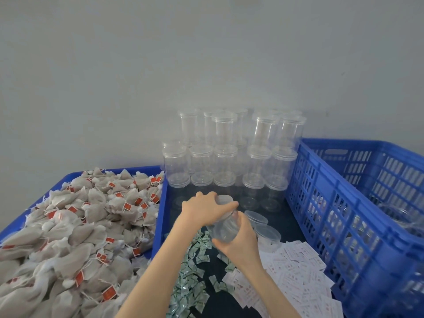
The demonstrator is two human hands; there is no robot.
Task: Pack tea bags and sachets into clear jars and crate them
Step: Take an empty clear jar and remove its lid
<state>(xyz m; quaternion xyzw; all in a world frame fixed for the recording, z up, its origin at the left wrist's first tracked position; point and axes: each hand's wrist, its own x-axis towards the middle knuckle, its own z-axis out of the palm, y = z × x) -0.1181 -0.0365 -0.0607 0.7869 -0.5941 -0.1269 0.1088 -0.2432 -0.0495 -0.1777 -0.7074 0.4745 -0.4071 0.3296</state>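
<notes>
Lid point(223, 200) gripped from above by left hand point(204, 208), right hand point(238, 239) wrapped round the clear jar point(226, 230). Hold the body firm and twist straight, I'd say.

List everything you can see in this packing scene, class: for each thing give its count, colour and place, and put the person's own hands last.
tea bags: heap, too many to count, beige with red tags, in the blue tray at left
blue tray: one, left
empty lidded jars: stacked against the wall, clear, count unclear
held jar: one, clear, centre
loose lids: at least two, clear, right of the held jar
green sachets: scattered pile, green and white, centre bottom
white sachets: pile, white with red print, right of the green ones
crate: one, blue, slotted, right
wall: grey, behind
left hand: on the jar's lid
right hand: grips the jar's body
</notes>
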